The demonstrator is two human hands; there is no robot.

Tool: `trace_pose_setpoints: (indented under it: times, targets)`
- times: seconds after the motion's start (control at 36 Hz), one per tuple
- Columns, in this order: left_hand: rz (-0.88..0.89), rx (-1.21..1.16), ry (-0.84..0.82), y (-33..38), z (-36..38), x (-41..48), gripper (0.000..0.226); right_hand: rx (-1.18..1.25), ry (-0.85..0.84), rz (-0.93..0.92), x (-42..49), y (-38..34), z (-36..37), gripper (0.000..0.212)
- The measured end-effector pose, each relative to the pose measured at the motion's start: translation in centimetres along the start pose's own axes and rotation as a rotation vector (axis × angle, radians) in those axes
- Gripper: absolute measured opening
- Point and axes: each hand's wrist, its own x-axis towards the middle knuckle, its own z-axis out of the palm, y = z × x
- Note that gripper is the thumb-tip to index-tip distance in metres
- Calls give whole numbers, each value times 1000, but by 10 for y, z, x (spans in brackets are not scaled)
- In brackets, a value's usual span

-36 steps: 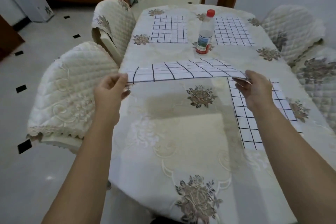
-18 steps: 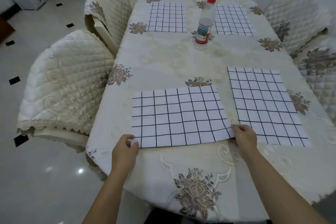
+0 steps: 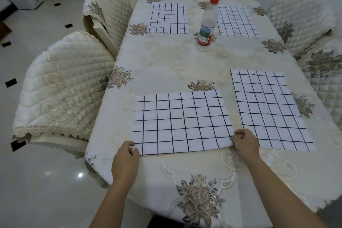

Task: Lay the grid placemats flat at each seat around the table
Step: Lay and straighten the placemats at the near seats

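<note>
A white placemat with a dark grid [image 3: 182, 121] lies flat on the near left part of the table [image 3: 166, 61], which wears a cream floral cloth. My left hand [image 3: 125, 161] pinches its near left corner. My right hand [image 3: 245, 143] pinches its near right corner. A second grid placemat [image 3: 268, 109] lies flat just to the right, slightly angled. Two more grid placemats rest flat at the far end, one on the left [image 3: 168, 17] and one on the right [image 3: 236, 21].
A clear plastic bottle with a red cap [image 3: 207, 24] stands upright between the two far mats. Quilted cream chairs flank the table: two on the left [image 3: 61, 87] [image 3: 107, 11], two on the right [image 3: 299, 18] [image 3: 325, 72]. Glossy tiled floor lies to the left.
One second ago I held the mat raised above the table; my hands drew it down and toward me. It now lies flat, barely shifted in the last half second.
</note>
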Motion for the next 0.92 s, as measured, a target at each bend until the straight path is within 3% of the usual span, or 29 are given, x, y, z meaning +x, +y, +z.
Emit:
trace_pose_setpoints:
  times: [0.5, 0.56, 0.64, 0.78, 0.92]
  targets:
    - [5, 110, 75, -8, 3, -3, 26, -76, 59, -41, -13, -3, 1, 15]
    - [48, 164, 158, -10, 3, -4, 24, -223, 188, -127, -16, -2, 4, 16]
    - [297, 279, 275, -8, 10, -5, 23, -459, 373, -434, -22, 0, 18, 28]
    - [657, 405, 91, 26, 46, -7, 41, -536, 120, -767, -57, -28, 71, 39]
    - [692, 537, -154, 34, 81, -7, 48, -733, -198, -816, -80, -31, 120, 50]
